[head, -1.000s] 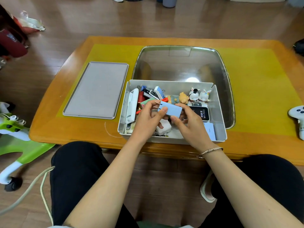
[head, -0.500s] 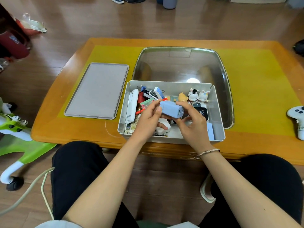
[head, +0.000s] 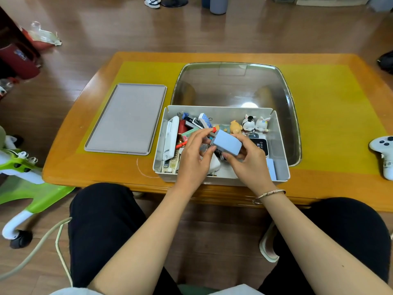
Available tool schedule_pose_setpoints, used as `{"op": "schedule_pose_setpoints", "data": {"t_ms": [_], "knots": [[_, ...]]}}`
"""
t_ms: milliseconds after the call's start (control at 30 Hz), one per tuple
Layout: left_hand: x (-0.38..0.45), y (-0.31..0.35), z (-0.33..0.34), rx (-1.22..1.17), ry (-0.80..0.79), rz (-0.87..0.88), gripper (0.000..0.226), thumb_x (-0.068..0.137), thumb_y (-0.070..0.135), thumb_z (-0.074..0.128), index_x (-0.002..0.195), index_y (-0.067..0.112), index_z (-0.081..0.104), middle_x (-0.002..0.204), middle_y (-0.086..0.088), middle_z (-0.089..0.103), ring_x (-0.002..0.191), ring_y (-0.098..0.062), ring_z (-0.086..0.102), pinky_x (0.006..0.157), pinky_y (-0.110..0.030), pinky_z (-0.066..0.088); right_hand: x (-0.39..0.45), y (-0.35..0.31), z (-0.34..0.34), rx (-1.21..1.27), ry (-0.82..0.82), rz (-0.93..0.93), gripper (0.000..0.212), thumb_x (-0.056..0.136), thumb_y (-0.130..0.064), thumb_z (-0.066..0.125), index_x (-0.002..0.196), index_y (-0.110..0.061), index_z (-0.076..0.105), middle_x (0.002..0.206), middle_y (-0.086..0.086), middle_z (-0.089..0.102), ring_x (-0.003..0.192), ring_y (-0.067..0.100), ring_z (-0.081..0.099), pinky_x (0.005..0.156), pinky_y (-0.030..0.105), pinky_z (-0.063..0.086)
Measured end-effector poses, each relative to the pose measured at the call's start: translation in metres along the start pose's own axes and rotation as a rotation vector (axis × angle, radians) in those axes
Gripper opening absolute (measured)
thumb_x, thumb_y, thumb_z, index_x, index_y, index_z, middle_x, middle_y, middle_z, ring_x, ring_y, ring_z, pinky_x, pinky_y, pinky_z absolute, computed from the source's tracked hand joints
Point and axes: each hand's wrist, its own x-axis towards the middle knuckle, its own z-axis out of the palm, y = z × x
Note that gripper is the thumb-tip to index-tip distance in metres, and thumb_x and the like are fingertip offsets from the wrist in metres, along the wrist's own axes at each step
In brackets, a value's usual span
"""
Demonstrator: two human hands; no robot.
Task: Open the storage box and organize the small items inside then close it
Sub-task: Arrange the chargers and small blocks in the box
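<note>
Gripping a pale blue rectangular plastic charger block (head: 227, 145) between both hands, right hand (head: 249, 165) cradling its far end with curled fingers, left hand (head: 194, 155) pinching the near end, seemingly folding its prongs away for neater stowing; holding it just above the middle of the open white rectangular plastic storage box (head: 282, 145) at the wooden table's (head: 102, 167) near edge, flat grey rectangular lid (head: 127, 119) lying aside to the left, keeping the box accessible

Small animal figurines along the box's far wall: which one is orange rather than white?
The leftmost orange figurine; the two white rabbit figurines stand to its right.
</note>
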Motion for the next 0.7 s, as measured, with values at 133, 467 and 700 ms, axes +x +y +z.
{"op": "schedule_pose_setpoints", "data": {"t_ms": [133,467,700], "knots": [[0.0013,0.0,0.0001,0.016,0.018,-0.007,0.046,0.089,0.005,0.065,0.129,0.023,0.051,0.122,0.015,0.045,0.107,0.008,0.05,0.082,-0.007,0.046,0.0001,-0.0008,-0.0002,0.004,-0.023,0.026,0.051,0.078,-0.012,0.075,0.124,-0.014,0.054,0.106,-0.015,0.053,0.1,-0.014,0.053,0.076,0.004,0.047],[-0.0048,-0.0013,0.0069,0.248,0.167,0.125,0.017,0.086,0.003,0.068,0.103,0.002,0.068,0.102,-0.01,0.068,0.1,-0.012,0.058,0.084,-0.004,0.039,0.001,0.0005,-0.0003,0.095,-0.027,0.105,0.048,0.075,-0.003,0.076,0.118,-0.01,0.056,0.1,-0.026,0.052,0.094,-0.025,0.051,0.073,-0.002,0.043],[-0.0054,-0.0028,0.0067,0.137,0.147,0.129,0.016,0.083,0.006,0.072,0.099,0.002,0.073,0.101,-0.008,0.072,0.104,0.007,0.053,0.086,-0.005,0.043,0.002,-0.003,-0.0033,0.105,0.02,0.084,0.045,0.075,-0.006,0.076,0.107,-0.027,0.051,0.104,-0.027,0.052,0.102,-0.018,0.051,0.076,0.003,0.045]]}}
